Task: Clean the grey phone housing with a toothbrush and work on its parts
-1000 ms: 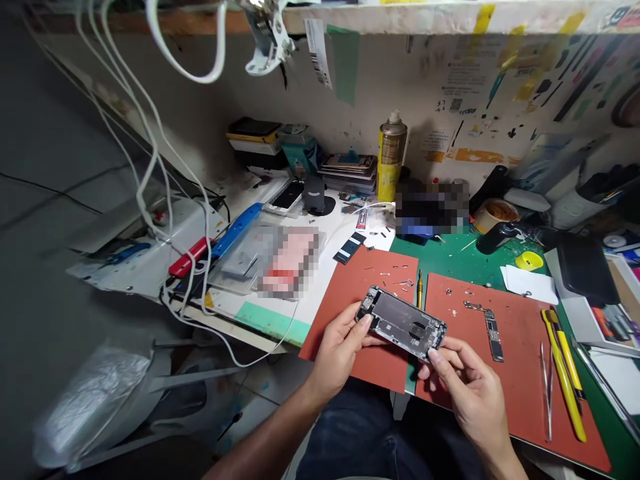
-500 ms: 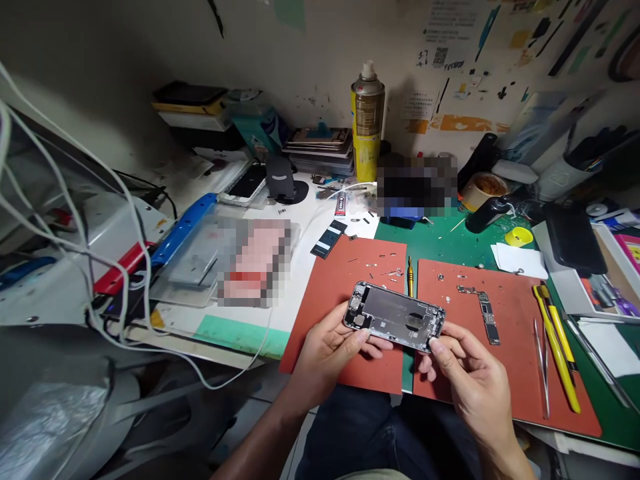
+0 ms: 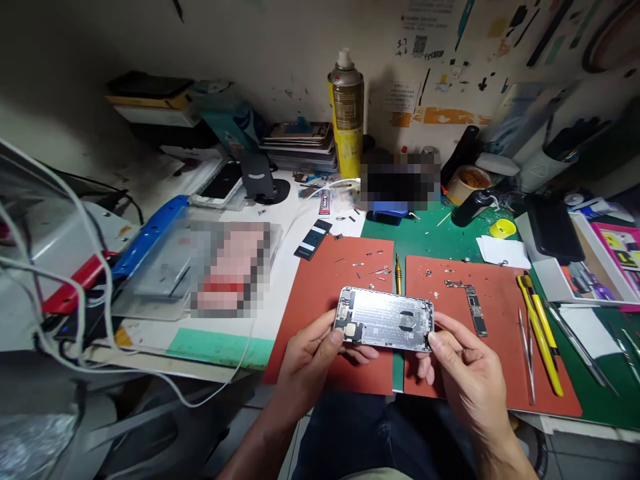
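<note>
A phone housing [image 3: 380, 319], its bare silvery inside facing up, is held in the air between both hands. My left hand [image 3: 315, 347] grips its left end, thumb on the front edge and fingers underneath. At the right end my right hand [image 3: 465, 360] pinches the corner between thumb and fingers. Below lie two reddish-brown mats [image 3: 330, 300]. A gold-handled screwdriver [image 3: 399, 275] rests behind the housing. On the right mat sit a phone logic board [image 3: 475, 310], tweezers [image 3: 527, 360] and a yellow brush [image 3: 540, 340]. Tiny screws and parts are scattered on both mats.
A phone battery [image 3: 313, 239] lies behind the left mat. Farther back stand a yellow spray can [image 3: 346, 117] and a black phone stand [image 3: 259, 177]. White cables [image 3: 100, 267] hang over the left side. An open white box [image 3: 585, 280] sits at the right.
The housing has tilted, so its inside now shines brighter. Both hands keep their hold. The whole scene has shifted somewhat to the left in view.
</note>
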